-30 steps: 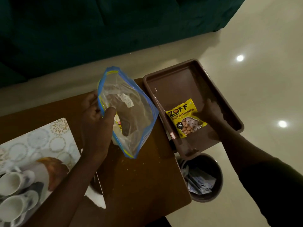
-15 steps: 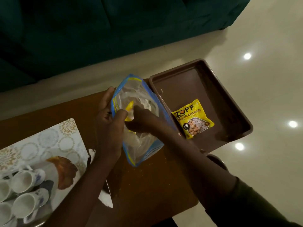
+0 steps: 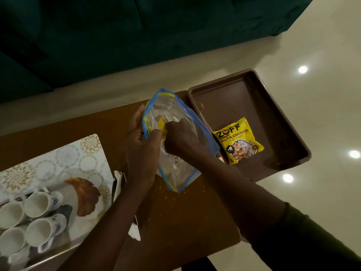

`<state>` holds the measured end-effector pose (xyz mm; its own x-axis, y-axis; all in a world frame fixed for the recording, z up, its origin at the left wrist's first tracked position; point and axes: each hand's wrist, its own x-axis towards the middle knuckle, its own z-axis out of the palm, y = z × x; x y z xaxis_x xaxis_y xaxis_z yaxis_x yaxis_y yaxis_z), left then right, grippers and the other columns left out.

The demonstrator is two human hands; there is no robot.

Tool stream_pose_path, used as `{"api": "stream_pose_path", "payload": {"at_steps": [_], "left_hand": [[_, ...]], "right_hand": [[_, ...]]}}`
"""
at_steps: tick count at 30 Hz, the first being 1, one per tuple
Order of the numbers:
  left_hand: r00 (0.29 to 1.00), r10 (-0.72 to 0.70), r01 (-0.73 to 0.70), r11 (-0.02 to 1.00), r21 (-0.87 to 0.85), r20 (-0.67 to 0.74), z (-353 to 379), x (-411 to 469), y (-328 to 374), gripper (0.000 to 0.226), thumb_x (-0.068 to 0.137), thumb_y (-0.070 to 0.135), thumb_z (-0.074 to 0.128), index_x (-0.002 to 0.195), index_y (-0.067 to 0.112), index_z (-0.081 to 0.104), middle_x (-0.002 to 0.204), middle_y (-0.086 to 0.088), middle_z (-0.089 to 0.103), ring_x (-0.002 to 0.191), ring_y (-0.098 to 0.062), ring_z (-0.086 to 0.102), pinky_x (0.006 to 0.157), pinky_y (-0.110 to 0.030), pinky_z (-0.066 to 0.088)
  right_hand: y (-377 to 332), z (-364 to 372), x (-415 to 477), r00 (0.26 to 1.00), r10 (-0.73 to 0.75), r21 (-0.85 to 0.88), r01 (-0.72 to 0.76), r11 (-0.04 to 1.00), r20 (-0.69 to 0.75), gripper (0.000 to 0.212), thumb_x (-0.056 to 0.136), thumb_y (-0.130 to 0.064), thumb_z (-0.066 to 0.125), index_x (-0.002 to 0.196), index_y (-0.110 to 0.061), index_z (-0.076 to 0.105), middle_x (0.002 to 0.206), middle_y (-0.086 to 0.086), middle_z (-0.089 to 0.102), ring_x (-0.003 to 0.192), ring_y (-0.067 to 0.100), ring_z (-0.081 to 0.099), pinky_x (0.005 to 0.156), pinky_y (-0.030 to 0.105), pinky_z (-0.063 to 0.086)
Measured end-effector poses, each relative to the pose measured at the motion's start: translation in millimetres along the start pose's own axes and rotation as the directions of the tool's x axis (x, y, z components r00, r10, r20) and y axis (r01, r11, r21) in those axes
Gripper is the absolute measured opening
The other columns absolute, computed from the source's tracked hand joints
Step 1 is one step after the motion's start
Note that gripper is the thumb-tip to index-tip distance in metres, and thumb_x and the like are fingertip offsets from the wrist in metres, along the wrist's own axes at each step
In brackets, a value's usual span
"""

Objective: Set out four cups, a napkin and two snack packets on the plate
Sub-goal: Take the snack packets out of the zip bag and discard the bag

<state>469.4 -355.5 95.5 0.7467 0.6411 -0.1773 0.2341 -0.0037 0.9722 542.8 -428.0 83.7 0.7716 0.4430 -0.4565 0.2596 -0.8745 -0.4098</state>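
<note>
A clear zip bag with a blue and yellow rim stands open on the brown table. My left hand grips its near rim. My right hand is inside the bag, closed on a second yellow snack packet, of which only a corner shows. One yellow snack packet lies flat in the brown tray at the table's right end. Several white cups lie on their sides on a patterned plate at the left.
A dark green sofa fills the far side. The brown tray overhangs the table's right edge above a glossy pale floor. White paper scraps lie beside the patterned plate. Crumbs dot the table.
My right hand left the packet in the tray, moved left and went into the bag. It now sits deeper and is closed on the second packet. The left hand keeps the bag open.
</note>
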Motion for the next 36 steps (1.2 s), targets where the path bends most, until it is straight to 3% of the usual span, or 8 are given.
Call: {"api": "stream_pose_path", "payload": {"at_steps": [4, 8, 12, 17, 21, 27, 31, 36], "left_hand": [[0.999, 0.004, -0.001, 0.998, 0.069, -0.047, 0, -1, -1, 0.051, 0.076, 0.025, 0.054, 0.121, 0.002, 0.060, 0.107, -0.016, 0.069, 0.066, 0.010, 0.060, 0.057, -0.003, 0.042], [0.993, 0.071, -0.062, 0.993, 0.103, -0.089, 1, -3, 4, 0.019, 0.077, 0.029, 0.057, 0.095, 0.034, 0.058, 0.085, 0.016, 0.061, 0.073, 0.011, 0.061, 0.063, -0.003, 0.043], [0.991, 0.037, -0.030, 0.998, 0.060, -0.126, -1, -2, 1, 0.022, 0.076, 0.018, 0.053, 0.094, 0.026, 0.062, 0.080, 0.005, 0.065, 0.071, -0.005, 0.064, 0.064, -0.023, 0.050], [0.983, -0.013, 0.026, 0.997, 0.069, -0.185, -4, 1, -6, 0.032, 0.072, 0.029, 0.055, 0.102, 0.035, 0.061, 0.086, 0.021, 0.062, 0.070, 0.017, 0.059, 0.062, -0.012, 0.046], [0.974, 0.004, 0.021, 0.994, 0.109, -0.228, -3, -1, -8, 0.040, 0.071, 0.030, 0.056, 0.110, 0.024, 0.064, 0.089, 0.014, 0.063, 0.072, 0.013, 0.058, 0.060, -0.008, 0.043], [0.986, 0.024, -0.008, 0.995, 0.101, -0.167, 4, -10, -11, 0.041, 0.074, 0.021, 0.056, 0.114, 0.014, 0.062, 0.085, 0.016, 0.063, 0.069, 0.018, 0.059, 0.054, 0.000, 0.043], [0.990, 0.037, -0.019, 0.991, 0.132, -0.133, 12, -14, -13, 0.039, 0.072, 0.028, 0.055, 0.110, 0.025, 0.062, 0.085, 0.019, 0.063, 0.070, 0.018, 0.059, 0.056, 0.000, 0.042], [0.994, 0.046, -0.033, 0.990, 0.134, -0.100, 22, -16, -12, 0.031, 0.067, 0.037, 0.055, 0.097, 0.039, 0.063, 0.098, 0.006, 0.068, 0.081, 0.000, 0.064, 0.070, -0.019, 0.050]], "right_hand": [[-9, -30, -18, 0.994, -0.093, -0.063, 0.089, 0.994, -0.051, 0.023, 0.091, -0.019, 0.050, 0.107, -0.006, 0.059, 0.112, 0.016, 0.063, 0.102, 0.032, 0.062, 0.071, 0.032, 0.041], [-16, -64, -47, 0.963, -0.118, -0.068, 0.104, 0.992, -0.241, 0.026, 0.090, -0.029, 0.055, 0.110, -0.013, 0.058, 0.107, 0.010, 0.064, 0.095, 0.031, 0.063, 0.065, 0.031, 0.038], [-4, -100, -60, 0.906, -0.047, 0.333, 0.202, 0.921, -0.421, 0.021, 0.088, -0.012, 0.047, 0.102, -0.009, 0.063, 0.092, 0.010, 0.069, 0.082, 0.027, 0.065, 0.071, 0.041, 0.055], [66, -116, -42, 0.872, 0.250, 0.576, 0.045, 0.816, -0.422, 0.028, 0.072, -0.018, 0.046, 0.089, -0.007, 0.065, 0.079, 0.008, 0.068, 0.078, 0.029, 0.065, 0.070, 0.040, 0.052], [153, -106, -20, 0.837, 0.403, 0.530, -0.166, 0.832, -0.370, 0.018, 0.078, -0.022, 0.054, 0.088, -0.014, 0.067, 0.082, 0.008, 0.069, 0.076, 0.025, 0.063, 0.059, 0.028, 0.043], [274, -83, 1, 0.816, 0.541, 0.123, -0.527, 0.841, -0.204, 0.038, 0.086, -0.013, 0.060, 0.122, -0.001, 0.059, 0.125, 0.027, 0.061, 0.115, 0.043, 0.057, 0.092, 0.041, 0.045], [300, -66, 7, 0.783, 0.596, 0.174, -0.571, 0.802, -0.178, 0.035, 0.087, -0.012, 0.059, 0.120, 0.000, 0.060, 0.125, 0.026, 0.061, 0.115, 0.041, 0.057, 0.091, 0.039, 0.046], [315, -54, 26, 0.772, 0.607, 0.228, -0.567, 0.791, -0.187, 0.032, 0.090, -0.005, 0.047, 0.119, 0.006, 0.056, 0.120, 0.029, 0.062, 0.111, 0.042, 0.060, 0.094, 0.045, 0.050]]}}
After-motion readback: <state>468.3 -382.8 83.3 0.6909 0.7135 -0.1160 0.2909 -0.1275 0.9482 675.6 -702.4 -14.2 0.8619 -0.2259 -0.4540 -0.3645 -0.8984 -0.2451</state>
